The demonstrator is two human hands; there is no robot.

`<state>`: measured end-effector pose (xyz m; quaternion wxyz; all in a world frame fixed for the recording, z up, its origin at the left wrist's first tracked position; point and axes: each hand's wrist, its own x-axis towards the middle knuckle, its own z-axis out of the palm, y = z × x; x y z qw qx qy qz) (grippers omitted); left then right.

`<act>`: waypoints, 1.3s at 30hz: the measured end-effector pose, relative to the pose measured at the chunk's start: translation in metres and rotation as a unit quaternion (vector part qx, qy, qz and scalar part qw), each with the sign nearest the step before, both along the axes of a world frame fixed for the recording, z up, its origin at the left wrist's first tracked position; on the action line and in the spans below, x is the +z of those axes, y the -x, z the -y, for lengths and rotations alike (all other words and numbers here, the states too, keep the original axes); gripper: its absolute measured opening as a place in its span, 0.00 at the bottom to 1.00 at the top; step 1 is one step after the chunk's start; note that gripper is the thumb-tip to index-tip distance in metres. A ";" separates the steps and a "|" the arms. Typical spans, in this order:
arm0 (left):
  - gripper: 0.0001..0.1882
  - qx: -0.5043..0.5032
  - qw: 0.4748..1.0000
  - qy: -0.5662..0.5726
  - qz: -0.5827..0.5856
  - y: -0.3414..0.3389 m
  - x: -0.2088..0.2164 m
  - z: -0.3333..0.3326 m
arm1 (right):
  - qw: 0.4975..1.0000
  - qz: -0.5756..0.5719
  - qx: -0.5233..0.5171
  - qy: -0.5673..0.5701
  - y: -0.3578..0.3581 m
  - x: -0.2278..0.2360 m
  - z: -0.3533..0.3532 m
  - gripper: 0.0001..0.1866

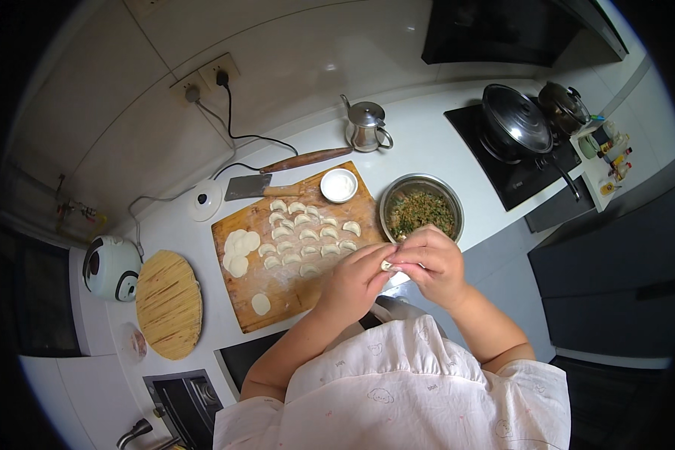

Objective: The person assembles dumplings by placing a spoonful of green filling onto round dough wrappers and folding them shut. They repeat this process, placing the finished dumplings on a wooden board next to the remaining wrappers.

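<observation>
Between my two hands, in front of my body, is a pale dumpling [386, 265], mostly covered by fingers. My left hand [352, 283] pinches it from the left, and my right hand [430, 262] closes on it from the right. Just beyond my right hand stands a steel bowl [383, 210] of chopped green and brown filling [424, 210]. On the floured wooden board [307, 296] lie several folded dumplings [308, 235] in rows. A stack of round wrappers [240, 246] rests at the board's left, with a single wrapper [261, 304] nearer me.
A white bowl of flour [339, 185], a cleaver [249, 187] and a rolling pin [306, 160] lie around the board's far side. A steel kettle [366, 127] stands behind. Right is a lidded pan [517, 118] on the cooktop; left, a round woven mat [169, 304] and rice cooker [111, 268].
</observation>
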<state>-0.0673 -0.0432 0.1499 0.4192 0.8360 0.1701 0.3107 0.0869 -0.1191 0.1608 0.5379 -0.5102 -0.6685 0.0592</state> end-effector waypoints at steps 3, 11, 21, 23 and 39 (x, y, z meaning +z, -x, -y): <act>0.20 -0.041 0.985 0.166 0.036 0.000 -0.014 0.003 | 0.998 0.042 -0.030 -0.039 0.001 -0.002 -0.002 0.09; 0.14 -0.090 0.973 0.211 0.022 0.004 -0.010 -0.008 | 1.000 0.017 0.014 0.018 -0.003 0.005 -0.002 0.14; 0.14 -0.120 0.972 0.198 -0.037 0.011 -0.009 -0.012 | 0.996 0.016 0.071 0.059 -0.003 0.000 -0.005 0.09; 0.14 -0.145 0.934 0.327 -0.014 0.011 -0.013 -0.009 | 0.996 0.043 0.065 0.048 -0.003 -0.001 -0.007 0.08; 0.15 -0.136 0.862 0.488 -0.006 0.012 -0.042 -0.021 | 0.982 0.080 0.118 0.128 -0.003 0.001 -0.029 0.07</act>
